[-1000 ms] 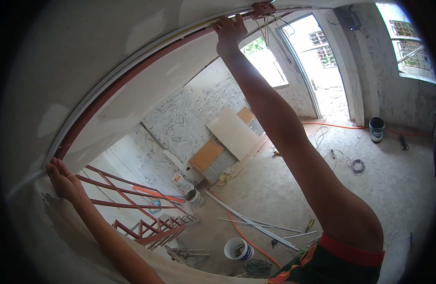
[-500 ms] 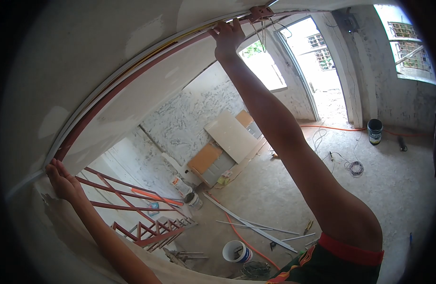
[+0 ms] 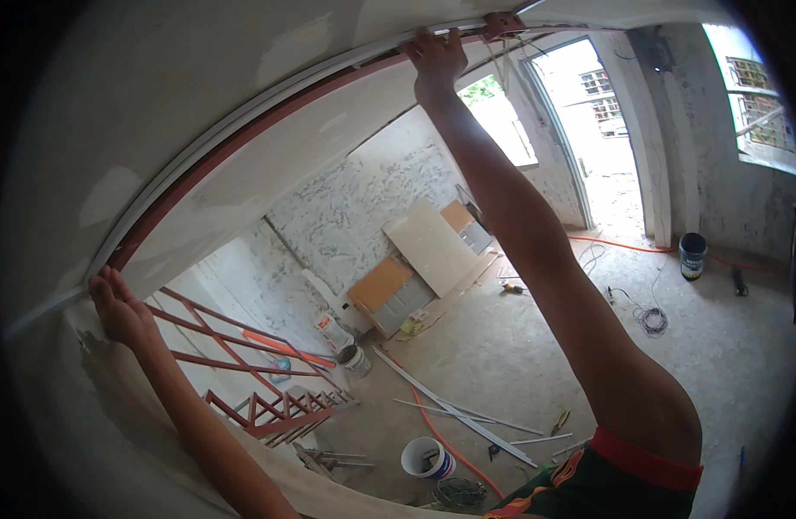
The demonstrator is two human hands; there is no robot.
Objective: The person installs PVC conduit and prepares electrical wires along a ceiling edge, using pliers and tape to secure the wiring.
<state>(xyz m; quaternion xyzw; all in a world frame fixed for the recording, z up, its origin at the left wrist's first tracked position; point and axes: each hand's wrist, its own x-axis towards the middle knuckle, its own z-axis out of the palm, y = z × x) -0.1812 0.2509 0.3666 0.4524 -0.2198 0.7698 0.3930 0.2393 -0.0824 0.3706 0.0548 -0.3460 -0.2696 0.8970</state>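
A long, light grey metal strip (image 3: 209,130) runs along the edge of the ceiling panel, beside a dark red steel beam (image 3: 190,178). At the strip's near end, my left hand (image 3: 123,310) has its fingers closed against it. My right hand (image 3: 438,67) reaches high to the far part of the same strip, its fingers bent over the edge. The fingertips of both hands are partly hidden. Just beyond my right hand sits a dark red bracket (image 3: 503,26) with thin wires hanging below it.
A red steel stair frame (image 3: 268,426) stands below left. On the floor are loose metal strips (image 3: 454,405), a white bucket (image 3: 422,458), pliers (image 3: 560,422), an orange hose (image 3: 432,424) and a coiled cable (image 3: 652,322). Boards (image 3: 425,246) lean on the wall; a dark bucket (image 3: 692,256) stands right.
The yellow band along the strip no longer shows. Both hands keep hold near the same places, while the whole view has shifted slightly.
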